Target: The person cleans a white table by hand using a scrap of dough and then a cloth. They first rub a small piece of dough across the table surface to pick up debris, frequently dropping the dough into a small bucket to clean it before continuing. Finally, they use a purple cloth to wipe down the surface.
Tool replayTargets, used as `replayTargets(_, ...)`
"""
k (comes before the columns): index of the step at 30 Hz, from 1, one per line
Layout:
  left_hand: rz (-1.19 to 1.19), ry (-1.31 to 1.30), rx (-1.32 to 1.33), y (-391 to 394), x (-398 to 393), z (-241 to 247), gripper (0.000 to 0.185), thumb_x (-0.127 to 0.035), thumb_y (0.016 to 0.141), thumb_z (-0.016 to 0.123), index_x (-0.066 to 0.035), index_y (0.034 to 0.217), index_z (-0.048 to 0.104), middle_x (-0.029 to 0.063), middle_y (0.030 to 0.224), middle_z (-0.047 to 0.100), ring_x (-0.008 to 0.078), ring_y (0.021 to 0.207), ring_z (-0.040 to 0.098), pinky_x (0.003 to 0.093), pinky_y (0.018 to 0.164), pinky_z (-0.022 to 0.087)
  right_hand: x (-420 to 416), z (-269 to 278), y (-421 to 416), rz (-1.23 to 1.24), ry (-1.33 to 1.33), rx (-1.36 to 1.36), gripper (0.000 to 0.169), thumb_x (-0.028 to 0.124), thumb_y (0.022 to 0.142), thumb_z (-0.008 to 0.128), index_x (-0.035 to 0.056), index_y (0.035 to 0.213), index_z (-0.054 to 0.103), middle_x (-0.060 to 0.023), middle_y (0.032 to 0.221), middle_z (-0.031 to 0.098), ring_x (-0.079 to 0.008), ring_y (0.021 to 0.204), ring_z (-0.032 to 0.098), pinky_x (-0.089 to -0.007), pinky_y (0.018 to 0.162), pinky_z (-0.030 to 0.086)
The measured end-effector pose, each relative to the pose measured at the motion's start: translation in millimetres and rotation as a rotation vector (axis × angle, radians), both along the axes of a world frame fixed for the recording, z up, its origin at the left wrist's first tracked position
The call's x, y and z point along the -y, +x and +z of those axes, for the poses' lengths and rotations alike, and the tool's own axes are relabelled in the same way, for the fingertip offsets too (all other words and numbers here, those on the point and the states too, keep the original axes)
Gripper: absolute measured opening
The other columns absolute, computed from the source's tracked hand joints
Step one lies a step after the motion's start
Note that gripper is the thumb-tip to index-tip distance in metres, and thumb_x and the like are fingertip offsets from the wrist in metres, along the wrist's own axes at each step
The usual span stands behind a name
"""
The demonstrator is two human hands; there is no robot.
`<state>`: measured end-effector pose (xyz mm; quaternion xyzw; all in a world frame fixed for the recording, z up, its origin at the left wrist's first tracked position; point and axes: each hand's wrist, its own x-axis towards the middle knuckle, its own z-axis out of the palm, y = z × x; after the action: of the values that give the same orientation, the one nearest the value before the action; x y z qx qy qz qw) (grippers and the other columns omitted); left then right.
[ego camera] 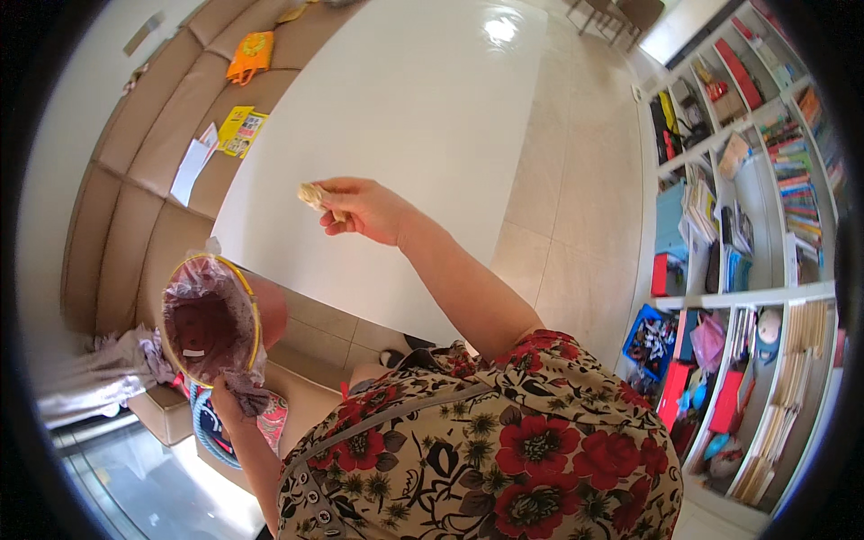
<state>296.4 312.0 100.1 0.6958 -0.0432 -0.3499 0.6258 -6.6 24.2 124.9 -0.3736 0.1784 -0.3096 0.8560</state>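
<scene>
My right hand (368, 209) is raised over the white table (405, 121), its fingers closed on a pale crumpled piece (311, 195), perhaps tissue or food peel; I cannot tell which. My left hand (226, 398) is at the lower rim of a reddish waste bin (270, 307) and holds a greyish-purple cloth (248, 393) against it. The bin is tilted with its mouth towards me. A clear plastic liner (202, 277) covers its inside, under a yellow rim ring. A small white piece shows deep inside.
A brown leather sofa (152, 128) runs along the left, with an orange bag (250, 57), yellow booklets (241, 131) and white papers (194, 165) on it. White shelves (736, 297) with books and boxes stand right. Chairs are at the top right. A blue-handled bag (209, 432) lies below the bin.
</scene>
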Motion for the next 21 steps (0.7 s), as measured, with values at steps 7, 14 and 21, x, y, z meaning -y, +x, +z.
replayTargets(7, -0.115, -0.019, -0.063, 22, 4, -12, 0.031, -0.025, 0.087, 0.044, 0.000, 0.102, 0.056, 0.0105, 0.090, 0.061, 0.0259, 0.073, 0.062, 0.0385, 0.060, 0.054, -30, -21, -39, -0.251, -0.776, -1.108, 0.028, 0.016, 0.090, 0.057, 0.0000, 0.112, 0.060, -0.0060, 0.099, 0.063, -0.0148, 0.076, 0.062, -0.0302, 0.069, 0.054)
replayTargets(14, -0.367, 0.073, -0.186, 96, 11, -47, 0.034, -0.030, 0.087, 0.043, -0.001, 0.099, 0.056, 0.0120, 0.089, 0.062, 0.0264, 0.071, 0.062, 0.0402, 0.058, 0.053, -63, -77, -54, -0.290, -0.623, -0.921, 0.018, 0.018, 0.084, 0.063, 0.0072, 0.097, 0.069, -0.0030, 0.090, 0.067, -0.0140, 0.088, 0.061, -0.0299, 0.071, 0.051)
replayTargets(21, -0.413, -0.038, 0.097, 83, 31, -35, 0.030, -0.025, 0.085, 0.047, 0.000, 0.099, 0.056, 0.0124, 0.090, 0.061, 0.0267, 0.068, 0.062, 0.0391, 0.055, 0.052, -88, -106, -65, -0.504, -0.043, -0.460, 0.021, 0.017, 0.087, 0.058, 0.0039, 0.102, 0.064, -0.0039, 0.091, 0.064, -0.0136, 0.083, 0.060, -0.0299, 0.069, 0.051)
